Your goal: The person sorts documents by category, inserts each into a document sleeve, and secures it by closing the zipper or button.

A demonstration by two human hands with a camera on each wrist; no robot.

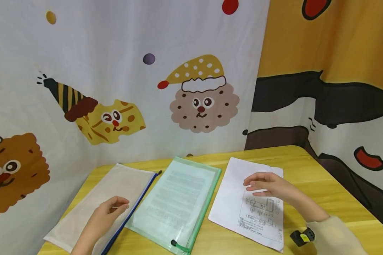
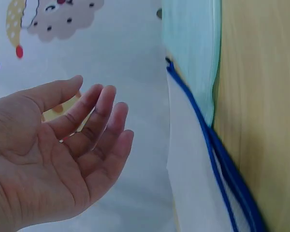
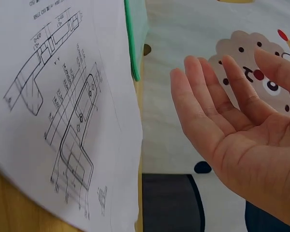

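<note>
Three flat items lie side by side on a yellow table. On the left is a whitish zip document pouch (image 1: 127,180) with a blue zip edge. A pale green zip pouch (image 1: 182,191) with printed pages inside lies in the middle. Loose white paper (image 1: 229,198) with a technical drawing (image 3: 77,130) lies on the right. My left hand (image 1: 103,217) hovers over the whitish pouch, its fingers (image 2: 104,111) loosely bent with nothing between them. Above the paper my right hand (image 1: 271,186) hangs relaxed and holds nothing; its fingers (image 3: 198,87) are slightly bent.
The yellow table (image 1: 306,166) has a rounded far right corner. Behind it hangs a white curtain (image 1: 121,46) printed with cartoon faces. A black object with a yellow patch (image 1: 303,236) shows by the right sleeve (image 1: 335,235).
</note>
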